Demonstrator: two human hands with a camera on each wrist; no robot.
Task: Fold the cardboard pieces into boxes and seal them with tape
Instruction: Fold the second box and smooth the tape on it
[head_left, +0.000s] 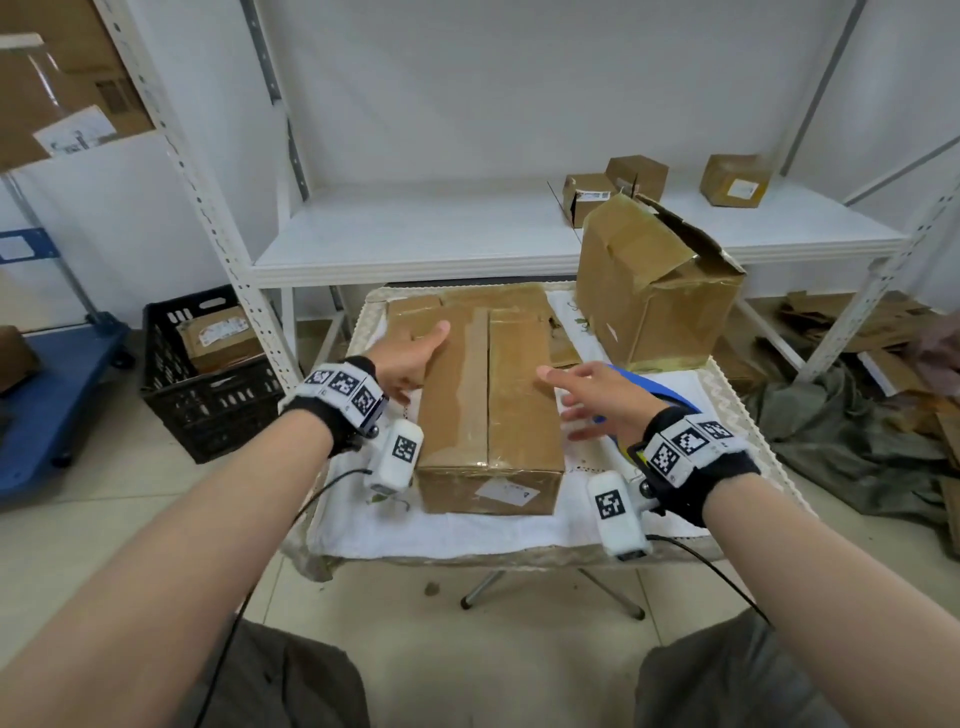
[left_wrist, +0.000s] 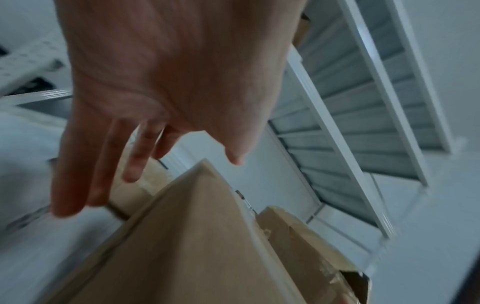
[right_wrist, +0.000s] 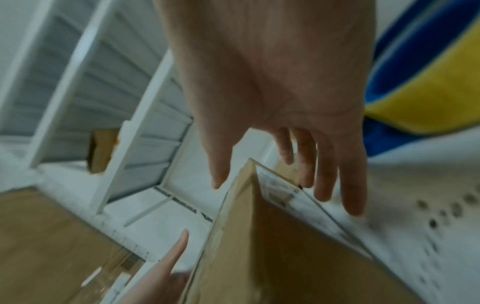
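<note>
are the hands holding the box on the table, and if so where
Nothing is gripped. Both hands are open: the left hand is at the box's left top edge, the right hand at its right side.

I'm looking into a stockroom or packing room: white metal shelving (head_left: 519, 244) holding small cardboard parcels (head_left: 735, 179) upper right, a black crate (head_left: 208, 395) left, flattened cardboard (head_left: 852, 322) far right.

Brown cardboard box (head_left: 491, 395) with a glossy tan tape strip (head_left: 470, 374) and a white label (head_left: 506, 491); white tablecloth (head_left: 441, 530); blue-and-yellow tape dispenser (head_left: 657, 396); black crate (head_left: 208, 384); white shelving (head_left: 415, 234); black-and-white checkered wrist markers (head_left: 343, 387).
</note>
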